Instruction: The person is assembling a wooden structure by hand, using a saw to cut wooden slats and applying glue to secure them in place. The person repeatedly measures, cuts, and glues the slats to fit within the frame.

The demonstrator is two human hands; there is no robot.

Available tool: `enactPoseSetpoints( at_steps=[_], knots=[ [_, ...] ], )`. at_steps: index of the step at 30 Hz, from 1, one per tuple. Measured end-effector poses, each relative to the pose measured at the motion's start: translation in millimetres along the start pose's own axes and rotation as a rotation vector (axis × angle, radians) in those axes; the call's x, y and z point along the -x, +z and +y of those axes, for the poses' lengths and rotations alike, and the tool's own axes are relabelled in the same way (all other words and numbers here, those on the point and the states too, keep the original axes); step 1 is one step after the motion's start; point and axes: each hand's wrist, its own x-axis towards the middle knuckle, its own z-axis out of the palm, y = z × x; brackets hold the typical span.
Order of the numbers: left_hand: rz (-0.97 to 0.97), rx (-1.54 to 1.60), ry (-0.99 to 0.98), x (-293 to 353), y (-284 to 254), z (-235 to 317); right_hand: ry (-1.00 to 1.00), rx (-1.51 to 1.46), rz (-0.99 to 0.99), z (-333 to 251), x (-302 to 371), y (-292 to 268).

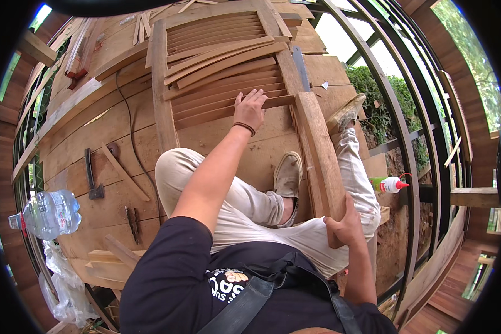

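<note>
A wooden louvred frame lies ahead of me with rows of thin slats across it. My left hand rests over the lowest slat, its fingers stretched out across the wood. That slat's right end meets the upper end of a thick wooden beam, which slants down between my legs. My right hand grips the beam's near end, thumb on top; part of the fingers is hidden at its outer side. Several loose slats lie piled across the middle of the frame.
A saw blade lies right of the frame. At left are a hatchet, a wooden strip, a black cord and a clear water jug. A red-capped glue bottle is by my knee, near metal bars at the platform's edge.
</note>
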Motion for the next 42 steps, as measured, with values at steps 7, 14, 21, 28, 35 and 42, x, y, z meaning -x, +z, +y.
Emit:
enactPoseSetpoints(
  at_steps=[7,14,21,28,35,42],
  knots=[
    [-0.006,0.002,0.002,-1,-2,-2,0.033,0.067,-0.024,-11,-3,-5],
    [0.007,-0.005,0.031,-4,2,-3,0.05,0.005,0.004,-7,-6,0],
    [0.0,0.032,0.025,-1,0,-1,0.045,0.037,0.036,-5,-8,1],
    [-0.011,0.042,0.02,-1,2,-3,0.008,0.001,0.088,14,-11,11],
    [-0.014,0.04,0.039,-4,2,-3,-0.016,0.003,0.097,10,-11,8],
    [-0.034,0.043,0.015,-4,0,-2,-0.014,-0.016,0.131,9,-9,11]
  ],
)
